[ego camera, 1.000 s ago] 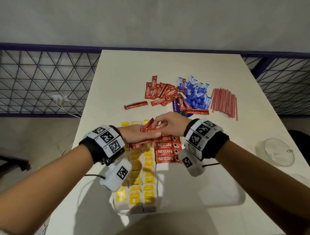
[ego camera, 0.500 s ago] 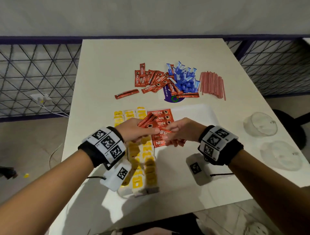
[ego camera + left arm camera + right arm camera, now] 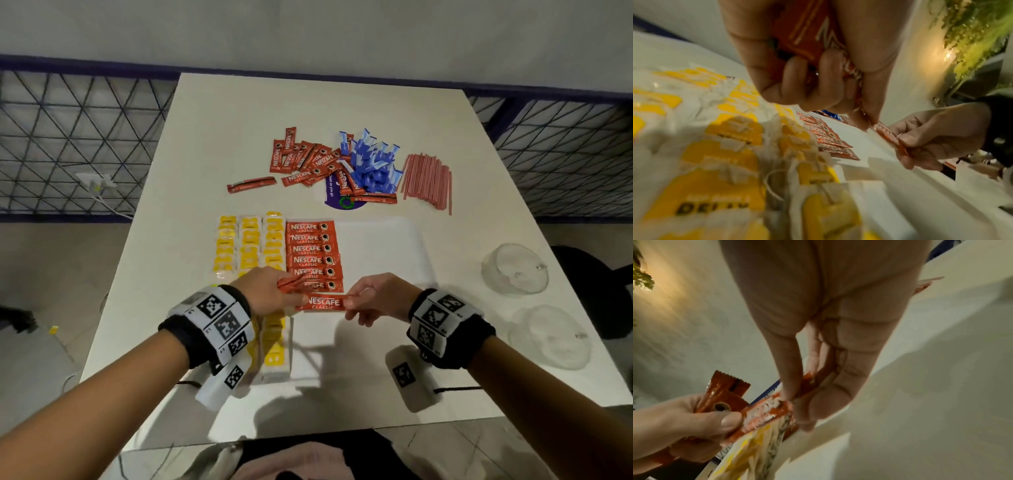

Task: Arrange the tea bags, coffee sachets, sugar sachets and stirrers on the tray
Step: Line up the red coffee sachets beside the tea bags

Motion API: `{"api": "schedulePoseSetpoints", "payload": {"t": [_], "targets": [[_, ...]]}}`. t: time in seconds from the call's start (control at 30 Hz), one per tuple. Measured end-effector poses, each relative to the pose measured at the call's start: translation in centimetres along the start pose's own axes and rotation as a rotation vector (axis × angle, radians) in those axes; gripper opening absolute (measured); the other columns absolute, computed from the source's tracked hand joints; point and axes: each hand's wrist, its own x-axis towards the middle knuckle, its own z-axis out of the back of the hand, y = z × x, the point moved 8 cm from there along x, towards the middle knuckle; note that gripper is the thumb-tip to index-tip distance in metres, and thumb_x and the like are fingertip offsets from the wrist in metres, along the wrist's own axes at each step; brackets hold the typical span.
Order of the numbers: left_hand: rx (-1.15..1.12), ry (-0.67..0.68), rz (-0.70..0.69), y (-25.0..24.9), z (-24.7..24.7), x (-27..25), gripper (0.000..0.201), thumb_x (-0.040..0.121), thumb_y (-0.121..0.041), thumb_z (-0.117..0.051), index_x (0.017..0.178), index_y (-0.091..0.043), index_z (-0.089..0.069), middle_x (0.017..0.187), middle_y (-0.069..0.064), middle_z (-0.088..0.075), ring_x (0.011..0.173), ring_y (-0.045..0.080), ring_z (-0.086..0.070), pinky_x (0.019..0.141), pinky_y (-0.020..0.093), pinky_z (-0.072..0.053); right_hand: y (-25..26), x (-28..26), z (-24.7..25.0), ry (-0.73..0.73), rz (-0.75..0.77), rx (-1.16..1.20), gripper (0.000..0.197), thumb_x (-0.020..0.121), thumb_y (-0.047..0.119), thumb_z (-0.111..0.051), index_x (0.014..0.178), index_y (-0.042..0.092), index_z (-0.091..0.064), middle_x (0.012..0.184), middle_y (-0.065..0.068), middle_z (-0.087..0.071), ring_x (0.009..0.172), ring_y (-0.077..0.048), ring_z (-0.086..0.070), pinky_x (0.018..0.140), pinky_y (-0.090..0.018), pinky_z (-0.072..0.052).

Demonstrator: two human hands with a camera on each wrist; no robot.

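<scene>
A white tray (image 3: 383, 246) holds rows of yellow tea bags (image 3: 250, 240) on its left and a column of red coffee sachets (image 3: 313, 255) beside them. My left hand (image 3: 270, 294) grips a small bunch of red coffee sachets (image 3: 803, 35) and its thumb touches the left end of one more sachet (image 3: 322, 303). My right hand (image 3: 373, 299) pinches the right end of that sachet (image 3: 766, 413), just below the column. Loose coffee sachets (image 3: 305, 161), blue sugar sachets (image 3: 373, 164) and red stirrers (image 3: 428, 181) lie on the table beyond the tray.
Two clear glass lids or bowls (image 3: 513, 269) (image 3: 548, 337) sit at the table's right edge. A single red sachet (image 3: 251, 184) lies apart, left of the loose pile. A purple wrapper (image 3: 342, 195) lies under the pile. Wire fencing (image 3: 75, 144) flanks the white table (image 3: 222, 130).
My hands have dropped towards me along the coffee column. The right hand has drawn one sachet out of the left hand's bunch and holds it flat below the column.
</scene>
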Motion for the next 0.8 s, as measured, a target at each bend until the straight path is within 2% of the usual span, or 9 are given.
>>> {"api": "schedulePoseSetpoints", "payload": {"t": [0.07,0.1,0.2,0.23,0.3,0.37,0.53,0.67,0.8], "targets": [[0.148,-0.042,0.03,-0.5,0.1,-0.2,0.017,0.082,-0.048,-0.063,0.083,-0.033,-0.056,0.075,-0.012,-0.055,0.081,0.011,-0.053,0.062,0.018,-0.038,-1.2,0.2,0.0,0.011,-0.008,0.076,0.006,0.087,0.001,-0.058,0.084,0.006,-0.06,0.077,-0.01,-0.063,0.056,-0.013,-0.059,0.059,-0.021,-0.053],[0.221,-0.073,0.056,-0.7,0.2,-0.3,0.021,0.081,-0.053,-0.061,0.085,-0.034,-0.053,0.08,-0.011,-0.055,0.082,0.012,-0.053,0.066,0.021,-0.041,-1.8,0.3,0.1,0.01,-0.016,0.11,0.005,0.087,-0.001,-0.058,0.086,0.003,-0.061,0.077,-0.011,-0.063,0.054,-0.011,-0.06,0.059,-0.02,-0.054],[0.407,-0.147,0.092,-1.5,0.2,-0.2,0.043,0.081,-0.06,-0.055,0.109,-0.028,-0.054,0.099,-0.004,-0.062,0.091,0.017,-0.059,0.079,0.029,-0.048,-2.7,0.7,0.1,0.002,-0.037,0.148,0.015,0.087,0.002,-0.058,0.098,-0.008,-0.061,0.07,-0.009,-0.064,0.046,-0.007,-0.059,0.053,-0.016,-0.053],[0.453,-0.141,0.092,-1.8,-0.3,0.0,0.048,0.082,-0.06,-0.054,0.115,-0.026,-0.052,0.105,-0.001,-0.063,0.096,0.019,-0.059,0.081,0.03,-0.048,-2.8,0.8,-0.1,0.011,-0.05,0.165,0.015,0.088,0.003,-0.058,0.099,-0.007,-0.06,0.064,-0.007,-0.064,0.043,-0.006,-0.057,0.049,-0.014,-0.051],[0.544,-0.112,0.095,-2.3,-1.3,0.4,0.049,0.084,-0.058,-0.054,0.119,-0.024,-0.05,0.113,0.002,-0.061,0.104,0.022,-0.058,0.082,0.03,-0.045,-2.8,1.2,-0.2,0.009,-0.083,0.184,0.005,0.088,0.005,-0.059,0.085,0.001,-0.059,0.06,-0.006,-0.063,0.039,-0.005,-0.056,0.046,-0.013,-0.05],[0.603,-0.103,0.111,-2.5,-1.9,0.7,0.045,0.085,-0.056,-0.053,0.117,-0.024,-0.05,0.114,0.002,-0.059,0.106,0.021,-0.057,0.078,0.029,-0.042,-2.8,1.8,0.1,-0.029,-0.094,0.166,0.015,0.086,0.009,-0.063,0.075,0.003,-0.054,0.069,-0.011,-0.062,0.039,-0.006,-0.059,0.047,-0.016,-0.052],[0.689,-0.119,0.136,-2.4,-2.5,1.1,0.044,0.088,-0.053,-0.051,0.123,-0.025,-0.046,0.116,0.001,-0.058,0.106,0.022,-0.058,0.081,0.03,-0.045,-2.4,2.2,0.2,-0.036,-0.108,0.131,0.02,0.085,0.012,-0.065,0.073,0.0,-0.055,0.068,-0.013,-0.061,0.038,-0.008,-0.057,0.05,-0.018,-0.052],[0.751,-0.101,0.151,-2.1,-2.5,1.4,0.044,0.091,-0.045,-0.05,0.127,-0.022,-0.042,0.117,0.003,-0.057,0.107,0.023,-0.057,0.08,0.031,-0.045,-2.4,2.3,0.3,-0.041,-0.143,0.083,0.026,0.087,0.014,-0.063,0.067,0.0,-0.053,0.046,-0.004,-0.06,0.033,-0.006,-0.054,0.045,-0.016,-0.049],[0.791,-0.096,0.154,-1.8,-2.6,1.7,0.045,0.091,-0.045,-0.05,0.128,-0.021,-0.041,0.117,0.003,-0.058,0.106,0.023,-0.058,0.081,0.031,-0.045,-2.2,2.3,0.3,-0.029,-0.176,0.036,0.028,0.088,0.016,-0.061,0.067,0.001,-0.051,0.041,-0.002,-0.058,0.03,-0.006,-0.051,0.042,-0.015,-0.046]]}}
